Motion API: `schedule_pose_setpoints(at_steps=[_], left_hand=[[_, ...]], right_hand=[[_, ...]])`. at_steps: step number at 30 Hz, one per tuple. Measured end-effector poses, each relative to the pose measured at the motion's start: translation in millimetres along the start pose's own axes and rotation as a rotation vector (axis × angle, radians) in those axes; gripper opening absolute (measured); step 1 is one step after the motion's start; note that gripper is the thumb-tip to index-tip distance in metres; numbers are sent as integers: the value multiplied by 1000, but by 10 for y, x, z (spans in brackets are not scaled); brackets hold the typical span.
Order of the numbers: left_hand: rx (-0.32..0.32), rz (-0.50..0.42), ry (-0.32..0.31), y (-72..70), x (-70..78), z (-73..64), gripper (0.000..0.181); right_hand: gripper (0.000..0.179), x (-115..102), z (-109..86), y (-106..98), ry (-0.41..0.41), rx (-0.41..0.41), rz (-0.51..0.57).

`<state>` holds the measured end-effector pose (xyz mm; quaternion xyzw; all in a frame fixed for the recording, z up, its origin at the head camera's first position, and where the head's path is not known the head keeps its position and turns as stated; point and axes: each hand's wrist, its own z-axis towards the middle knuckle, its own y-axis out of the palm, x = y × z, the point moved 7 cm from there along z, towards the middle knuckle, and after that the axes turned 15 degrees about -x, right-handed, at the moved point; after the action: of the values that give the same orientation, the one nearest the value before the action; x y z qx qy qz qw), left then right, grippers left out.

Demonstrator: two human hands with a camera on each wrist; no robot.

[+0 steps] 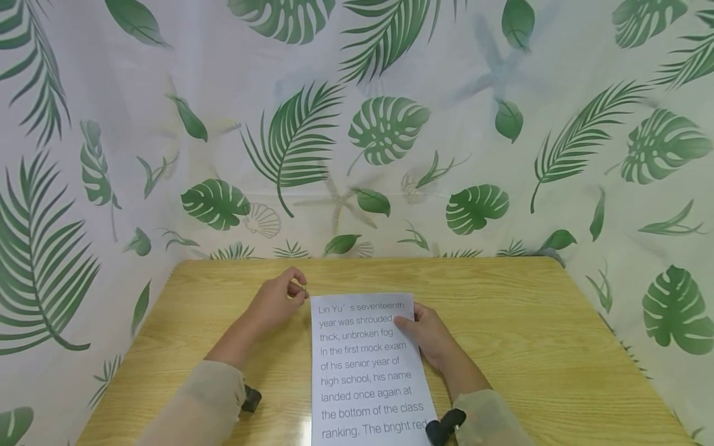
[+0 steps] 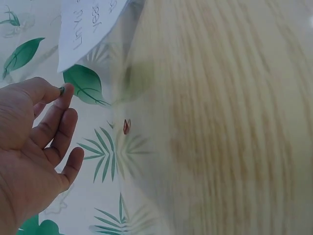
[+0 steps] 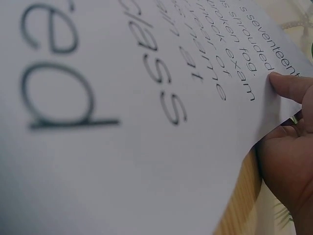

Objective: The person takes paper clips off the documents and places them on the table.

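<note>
A white sheet of paper (image 1: 365, 365) printed with large lines of text is held up in front of me. My right hand (image 1: 434, 334) grips its upper right edge, thumb on the printed face and fingers behind. Just left of the sheet's top corner is my left hand (image 1: 276, 302), pinching a tiny greenish wire piece, like a paper clip (image 2: 61, 90), between thumb and forefinger; most of it is hidden by the fingertips. In the left wrist view a small reddish loop, like another clip (image 2: 127, 126), lies on the wooden table beyond the hand.
The wooden table (image 1: 558, 347) reaches back to a white curtain (image 1: 424, 217) printed with green leaves, which also runs along both sides. Black wrist cameras are strapped over the pale sleeves (image 1: 201, 396), the right one overlapping the sheet's lower edge.
</note>
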<state>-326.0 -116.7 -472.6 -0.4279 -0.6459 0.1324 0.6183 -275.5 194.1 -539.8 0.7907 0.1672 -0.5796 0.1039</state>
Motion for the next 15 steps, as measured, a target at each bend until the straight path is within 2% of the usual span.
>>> schedule_pose_setpoints(at_steps=[5, 8, 15], left_hand=[[3, 22, -28, -25, -84, 8, 17], [5, 67, -38, -19, -133, 36, 16], [-7, 243, 12, 64, -182, 116, 13]], right_hand=[[34, 6, 3, 1, -4, -12, 8], [34, 11, 9, -4, -8, -14, 11], [34, 21, 21, -10, -8, -9, 7]])
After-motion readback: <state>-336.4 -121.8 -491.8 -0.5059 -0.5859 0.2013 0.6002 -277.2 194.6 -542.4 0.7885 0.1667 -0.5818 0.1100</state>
